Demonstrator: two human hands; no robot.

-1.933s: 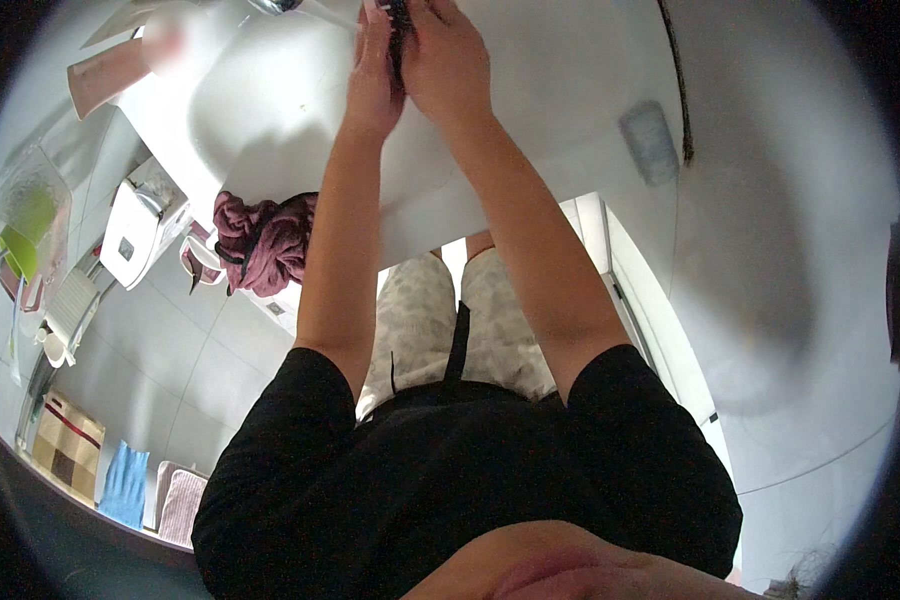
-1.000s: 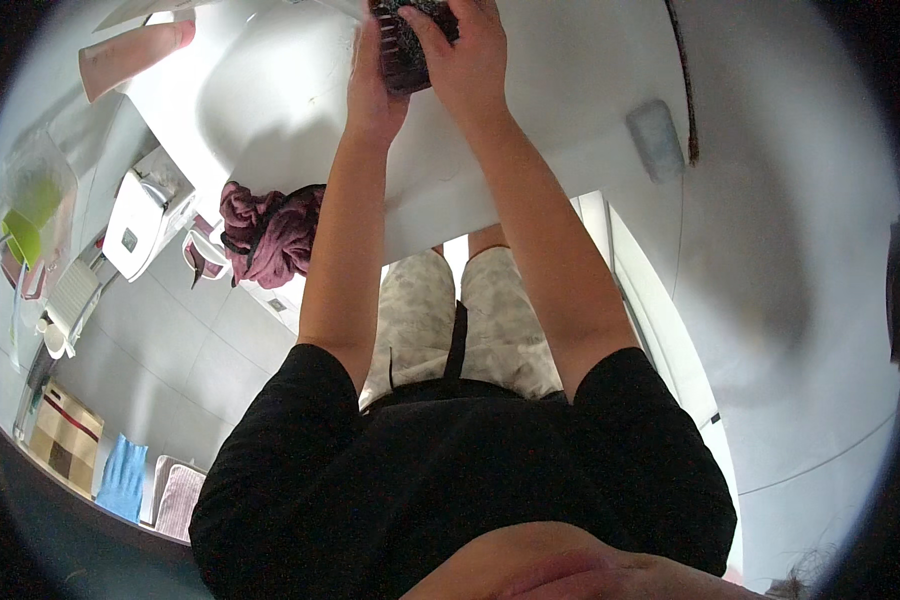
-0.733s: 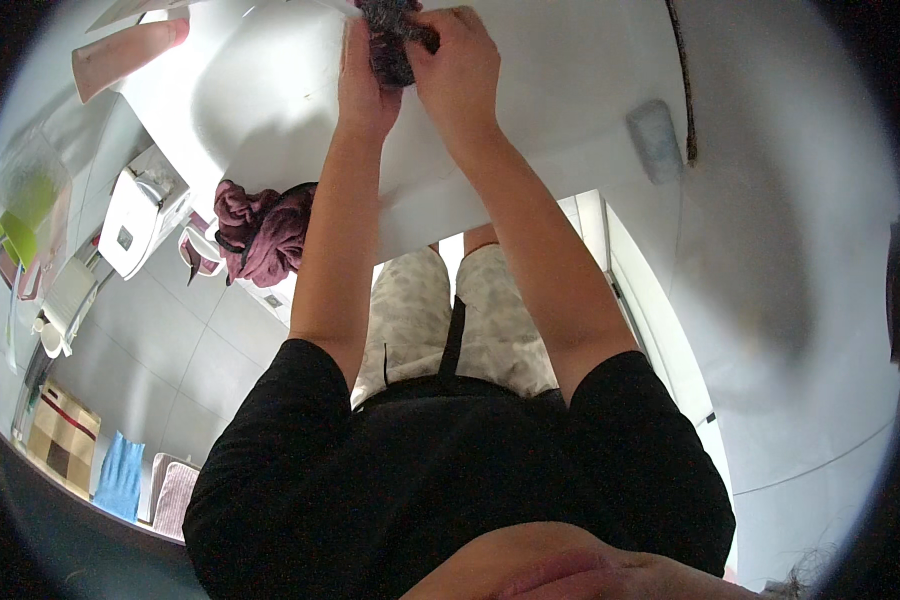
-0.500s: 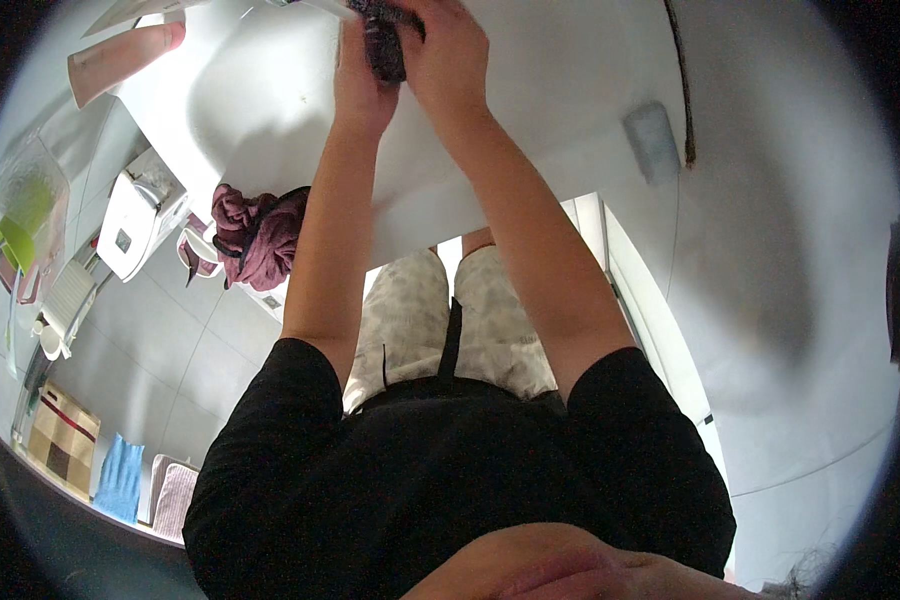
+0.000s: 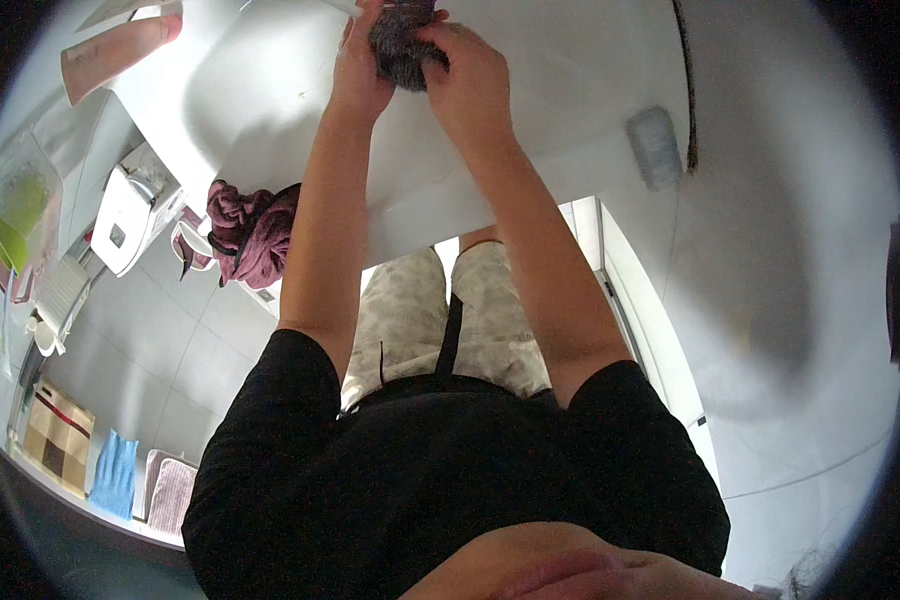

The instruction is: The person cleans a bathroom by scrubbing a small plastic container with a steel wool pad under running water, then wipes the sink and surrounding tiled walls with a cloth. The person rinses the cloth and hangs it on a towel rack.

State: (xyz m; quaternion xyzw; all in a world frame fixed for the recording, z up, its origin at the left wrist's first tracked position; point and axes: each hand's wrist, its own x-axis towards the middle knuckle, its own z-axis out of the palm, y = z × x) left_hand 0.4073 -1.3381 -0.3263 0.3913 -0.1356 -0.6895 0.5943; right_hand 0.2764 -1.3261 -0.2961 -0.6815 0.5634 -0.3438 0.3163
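Over the white washbasin (image 5: 260, 90), at the top of the view, both my hands grip a bunched dark grey cloth (image 5: 402, 55). It looks wet, and a purplish part shows at its upper end. My left hand (image 5: 362, 72) is closed along its left side, thumb up. On the right side, the fingers of my right hand (image 5: 470, 75) curl and press into the fabric. The picture's upper edge cuts off part of the cloth and the fingertips of my left hand. A crumpled maroon cloth (image 5: 260, 235) with dark edging lies on the basin counter's near edge, left of my left forearm.
A pink bottle (image 5: 120, 58) stands at the far left of the counter. On the right is a translucent grey block-like object (image 5: 654, 148). Lower left are a white toilet (image 5: 125, 225), a lime-green cup (image 5: 12, 245), a blue towel (image 5: 116, 475) and a checked tan bag (image 5: 58, 440).
The dark cloth has been turned and bunched, so more of its grey part shows. My right hand has moved slightly down and right, its fingers now pressing into it.
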